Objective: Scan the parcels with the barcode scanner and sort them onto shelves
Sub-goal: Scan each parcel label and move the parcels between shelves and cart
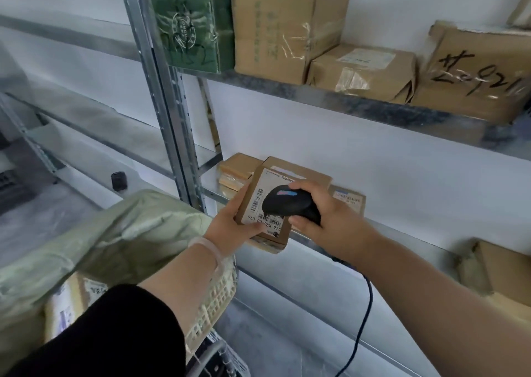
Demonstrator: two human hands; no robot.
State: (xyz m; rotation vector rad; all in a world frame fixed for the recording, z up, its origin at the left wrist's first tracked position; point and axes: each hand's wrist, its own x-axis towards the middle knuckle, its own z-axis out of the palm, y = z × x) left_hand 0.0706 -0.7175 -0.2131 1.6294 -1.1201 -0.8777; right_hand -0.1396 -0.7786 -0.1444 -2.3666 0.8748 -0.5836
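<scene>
Head view: left hand [230,223] grips parcel [260,194]; right hand [333,223] grips scanner [287,204] over shelf edge [425,243]

A parcel stockroom or courier depot. Galvanised steel shelves [373,109] on slotted uprights [161,89] run from 10 to 3 o'clock against a bare white wall [316,152]. Taped cardboard boxes [273,26] line them from 12 to 2 o'clock, one [474,72] scrawled with black marker. At centre a corded scanner [287,204] sits over a parcel [260,184] with a printed barcode label. At 7 o'clock a plastic basket [212,299] holds more labelled boxes under a green sack [120,233].
</scene>
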